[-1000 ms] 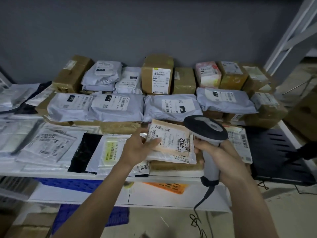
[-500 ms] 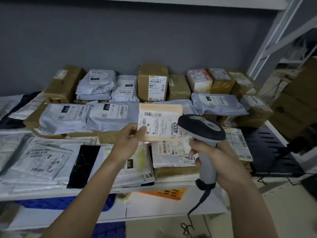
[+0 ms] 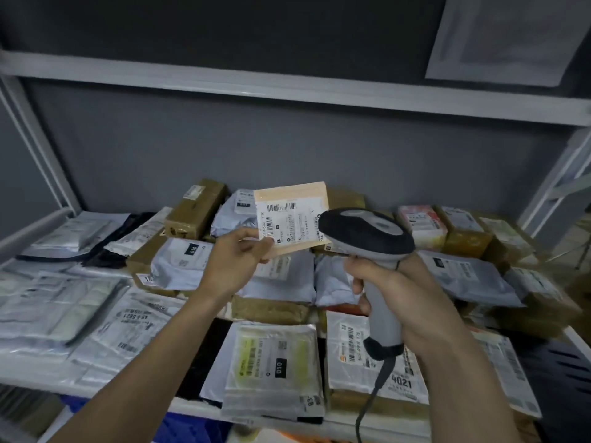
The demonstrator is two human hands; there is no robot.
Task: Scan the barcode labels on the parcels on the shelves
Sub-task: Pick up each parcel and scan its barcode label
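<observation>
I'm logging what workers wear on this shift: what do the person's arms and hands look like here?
Both forearms are bare up to the bottom edge of the picture, with no sleeves in view. The left hand and right hand wear no gloves; no rings, watch or wristband show.

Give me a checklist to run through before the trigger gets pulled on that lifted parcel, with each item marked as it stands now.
1. Parcel held: left hand pinches the tan parcel at its lower left corner, clear of the shelf. Ok.
2. Label faces the person: the white label with barcodes is turned to the camera. Ok.
3. Barcodes uncovered: the upper and left barcodes show; the scanner head hides the label's right edge. Cannot tell.
4. Scanner gripped: right hand wraps the handle. Ok.
5. Scanner aimed at the label: its window faces away from the camera. Cannot tell.
6. Cable free: it hangs down below the handle. Ok.
</observation>
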